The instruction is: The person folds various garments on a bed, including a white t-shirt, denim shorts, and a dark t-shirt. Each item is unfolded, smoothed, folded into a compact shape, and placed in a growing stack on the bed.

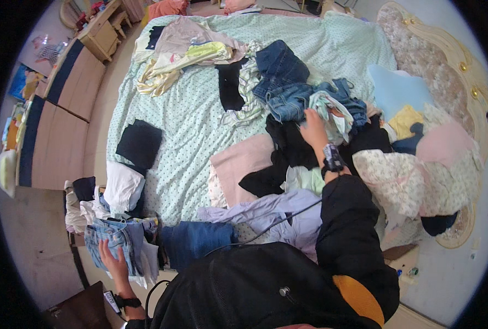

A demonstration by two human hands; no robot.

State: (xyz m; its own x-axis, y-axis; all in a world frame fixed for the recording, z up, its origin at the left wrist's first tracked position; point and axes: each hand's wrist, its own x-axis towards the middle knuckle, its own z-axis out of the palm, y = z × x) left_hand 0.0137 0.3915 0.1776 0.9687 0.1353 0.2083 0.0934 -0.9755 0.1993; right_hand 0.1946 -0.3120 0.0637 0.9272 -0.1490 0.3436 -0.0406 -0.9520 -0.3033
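My left hand [113, 258], fingers spread, rests on light blue denim jeans [111, 234] folded on top of a pile at the near left corner of the bed. White cloth [150, 259] hangs out below the jeans. My right hand [314, 130] reaches into a loose heap at the bed's right side. Its fingertips touch the heap between a printed pale garment [330, 109] and black clothing [295, 144]; whether they grip any cloth is hidden. Blue jeans [287, 100] lie just beyond that hand. A lavender garment [293, 214] lies crumpled under my right forearm.
A dotted green sheet [182, 144] covers the bed. Folded black cloth [139, 143], white cloth [123, 186] and dark blue jeans [198, 244] line its left and near edges. Light clothes [186, 45] are heaped far off. A thin black cable [264, 230] crosses before me. Pillows [400, 90] lean by the headboard.
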